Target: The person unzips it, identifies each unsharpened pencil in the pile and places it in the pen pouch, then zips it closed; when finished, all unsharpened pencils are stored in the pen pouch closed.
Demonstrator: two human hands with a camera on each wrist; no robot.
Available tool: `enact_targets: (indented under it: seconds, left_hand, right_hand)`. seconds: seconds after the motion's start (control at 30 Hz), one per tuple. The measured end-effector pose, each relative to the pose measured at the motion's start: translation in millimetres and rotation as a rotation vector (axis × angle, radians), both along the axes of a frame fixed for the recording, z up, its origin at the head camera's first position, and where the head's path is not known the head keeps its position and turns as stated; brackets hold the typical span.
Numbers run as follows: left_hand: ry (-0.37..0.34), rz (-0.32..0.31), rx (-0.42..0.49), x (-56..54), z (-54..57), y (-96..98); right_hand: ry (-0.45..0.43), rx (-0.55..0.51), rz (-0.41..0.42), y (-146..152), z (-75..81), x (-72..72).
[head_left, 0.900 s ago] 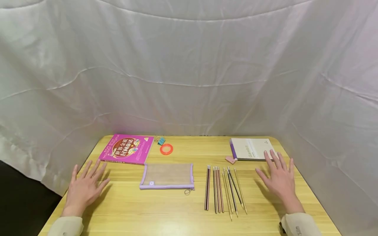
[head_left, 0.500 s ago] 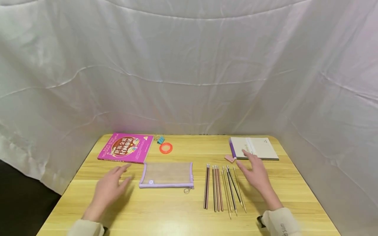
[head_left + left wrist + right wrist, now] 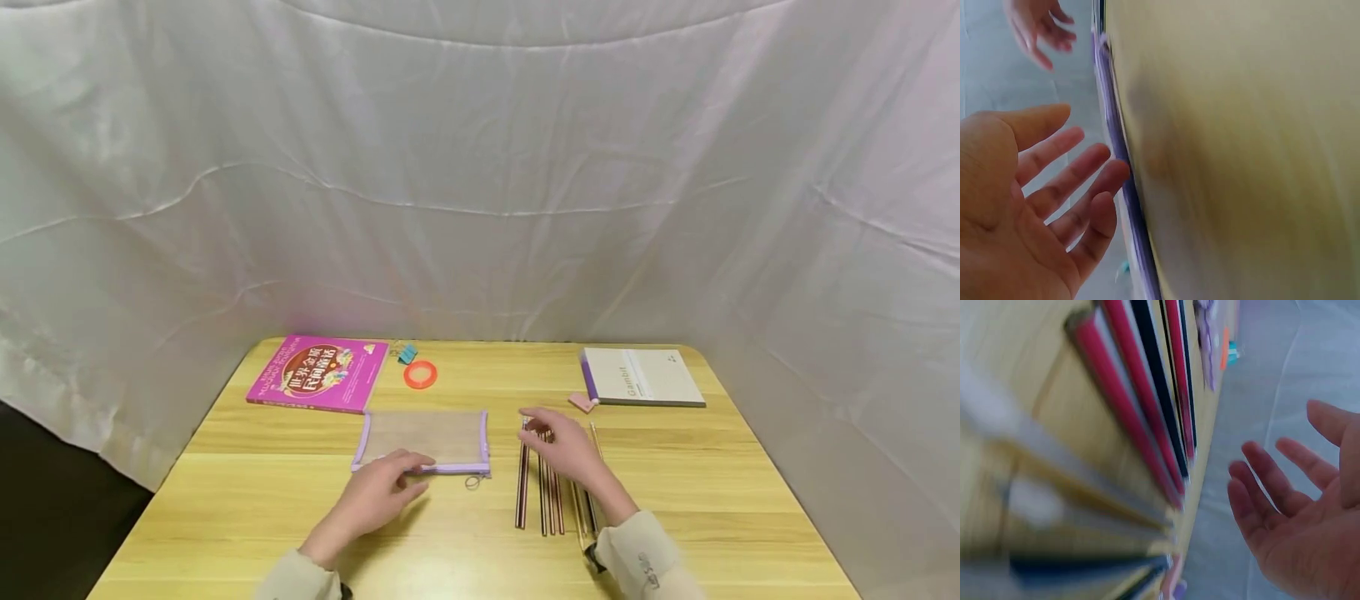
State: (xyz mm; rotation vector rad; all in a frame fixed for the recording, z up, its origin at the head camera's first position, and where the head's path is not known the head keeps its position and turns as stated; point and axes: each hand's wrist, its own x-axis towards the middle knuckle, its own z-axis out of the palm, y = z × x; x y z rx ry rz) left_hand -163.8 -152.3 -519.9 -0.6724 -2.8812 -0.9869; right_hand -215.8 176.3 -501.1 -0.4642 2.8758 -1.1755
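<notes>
A see-through zip pouch (image 3: 426, 435) with lilac edging lies flat in the head view, a metal ring at its front right corner. My left hand (image 3: 375, 495) is over the pouch's front left edge, fingers loosely bent and holding nothing; whether they touch it I cannot tell. Several pencils (image 3: 552, 500) lie side by side to the right of the pouch, striped red and dark ones leftmost, gold and black ones partly hidden by my right arm. Above their far ends hovers my right hand (image 3: 568, 454). Its relaxed fingers are apart from the pencils (image 3: 1141, 394) in the right wrist view.
A pink book (image 3: 318, 375) lies at the back left, with a teal binder clip (image 3: 407, 354) and a roll of orange-rimmed tape (image 3: 420, 386) beside it. At the back right are a notebook (image 3: 656, 377) and a pink eraser (image 3: 581, 402). A pale curtain (image 3: 480, 250) surrounds the table.
Both hands have come inward from the table's sides. The left has moved right to the pouch's front edge; the right has moved left from near the notebook to over the pencils.
</notes>
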Motion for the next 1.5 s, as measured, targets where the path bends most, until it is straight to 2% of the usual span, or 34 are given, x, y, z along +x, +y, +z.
enact_targets:
  seconds: [0.13, 0.23, 0.47, 0.7, 0.93, 1.23, 1.5]
  left_hand:
    - [-0.063, -0.093, 0.031, -1.9, -2.6, 17.6]
    - [-0.097, -0.133, 0.037, -4.1, -5.1, 28.5]
    - [-0.163, -0.176, 0.058, -10.1, -8.7, 43.4]
    - [-0.162, -0.197, 0.06, -12.2, -10.3, 49.9]
    - [-0.131, -0.188, 0.054, -12.7, -13.0, 56.0]
    - [-0.156, -0.168, 0.127, -13.9, -17.8, 57.3]
    - [-0.197, -0.169, 0.194, -15.6, -23.7, 54.5]
  right_hand:
    - [-0.086, -0.006, 0.093, -18.4, -3.9, -0.8]
    - [-0.125, 0.009, 0.141, -30.1, -6.7, -0.6]
    - [-0.162, 0.031, 0.144, -45.6, -12.8, -3.3]
    - [-0.161, 0.06, 0.157, -53.3, -13.9, -6.0]
    - [-0.17, 0.074, 0.123, -58.8, -15.0, -6.8]
    - [-0.177, 0.076, 0.113, -62.2, -13.9, -3.6]
    - [-0.213, 0.009, 0.105, -64.6, -16.1, -1.1]
